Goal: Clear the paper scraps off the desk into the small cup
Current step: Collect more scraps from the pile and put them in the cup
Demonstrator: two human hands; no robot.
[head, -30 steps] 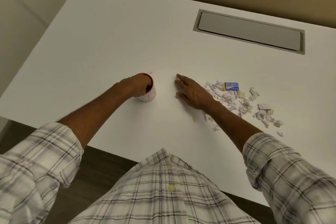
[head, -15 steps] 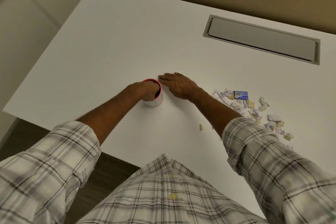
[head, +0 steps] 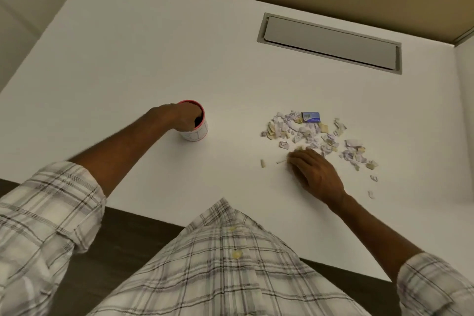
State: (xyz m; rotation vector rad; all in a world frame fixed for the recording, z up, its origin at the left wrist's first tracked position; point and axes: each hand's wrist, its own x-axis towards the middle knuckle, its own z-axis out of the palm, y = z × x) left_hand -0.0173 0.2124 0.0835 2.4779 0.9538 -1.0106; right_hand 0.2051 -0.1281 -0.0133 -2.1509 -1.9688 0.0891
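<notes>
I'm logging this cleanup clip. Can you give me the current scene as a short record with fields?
surface: white desk
container: small pink-rimmed white cup, upright
left hand: gripping the cup's rim
right hand: on the desk at the near edge of the scraps
scraps: pile of torn white and tan paper pieces, right of the cup and apart from it
other: small blue card at the pile's far edge; grey cable hatch

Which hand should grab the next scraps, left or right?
Right. The right hand rests on the desk at the near edge of the paper scraps, fingertips beside loose bits. The left hand grips the small cup, steadying it well away from the pile.
</notes>
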